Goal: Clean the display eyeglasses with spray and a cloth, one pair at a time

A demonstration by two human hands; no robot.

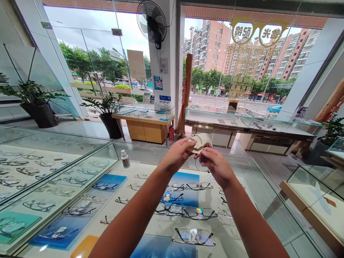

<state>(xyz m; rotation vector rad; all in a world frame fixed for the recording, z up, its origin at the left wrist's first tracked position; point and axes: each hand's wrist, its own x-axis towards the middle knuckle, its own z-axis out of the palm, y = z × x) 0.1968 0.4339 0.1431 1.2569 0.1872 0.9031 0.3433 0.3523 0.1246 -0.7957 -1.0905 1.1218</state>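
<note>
Above a glass display case (150,148), both hands are raised close together. My left hand (180,152) is closed on a cream cleaning cloth (202,140), which is bunched around part of a pair of glasses. My right hand (215,161) pinches the frame of the glasses (202,165), with one round lens showing below the fingers. The rest of the frame is hidden by the cloth and fingers. A small white bottle with a dark label (125,159) stands upright on the glass, left of my hands.
Inside the case under my arms lie rows of eyeglasses (194,236) and blue sheets (113,181). Another glass case (314,179) stands at the right. Farther off are a wooden-fronted display table (145,130), potted plants (110,118) and a wall fan (152,21).
</note>
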